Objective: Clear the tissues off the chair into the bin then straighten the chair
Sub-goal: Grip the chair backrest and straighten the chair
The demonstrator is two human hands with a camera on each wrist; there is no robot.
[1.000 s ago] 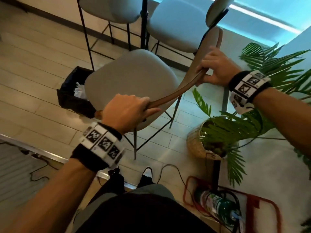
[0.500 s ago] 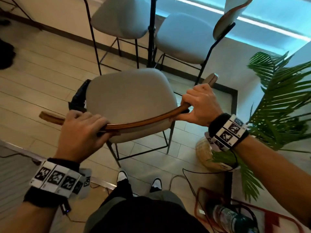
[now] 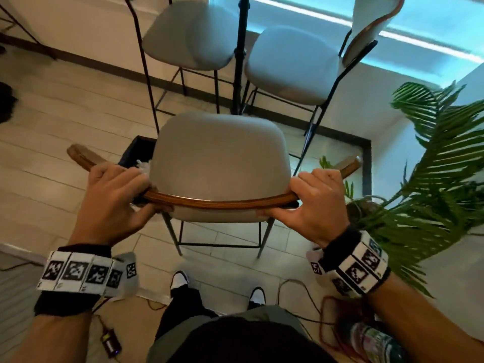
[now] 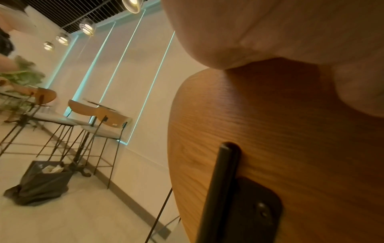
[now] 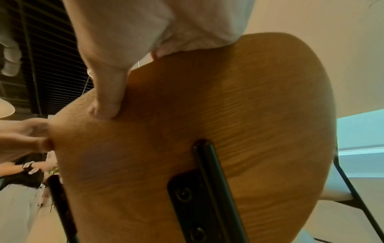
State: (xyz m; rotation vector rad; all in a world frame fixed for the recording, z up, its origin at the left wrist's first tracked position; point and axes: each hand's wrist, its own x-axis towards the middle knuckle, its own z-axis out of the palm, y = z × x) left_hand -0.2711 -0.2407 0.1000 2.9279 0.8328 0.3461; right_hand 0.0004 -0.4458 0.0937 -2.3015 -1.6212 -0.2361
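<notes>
Swung round since half a second ago, the chair [image 3: 222, 158] now sits square at frame centre.
Left hand [image 3: 112, 203] and right hand [image 3: 314, 205] each curl over its wooden backrest [image 3: 222, 204], near the ends: a stiff, smooth, likely light grip. Tissues [image 3: 142, 166] lie in the black bin [image 3: 136, 153], centre left.

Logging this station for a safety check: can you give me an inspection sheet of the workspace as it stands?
Surface: pale plank floor.
Job's things: chair seat bare; tissues inside the black bin.
Clutter: bottle by the feet.
Grippers: left hand and right hand both grip the backrest.
Cables: cords trail on the floor.
Surroundings: two more chairs, potted palm, lit window.
</notes>
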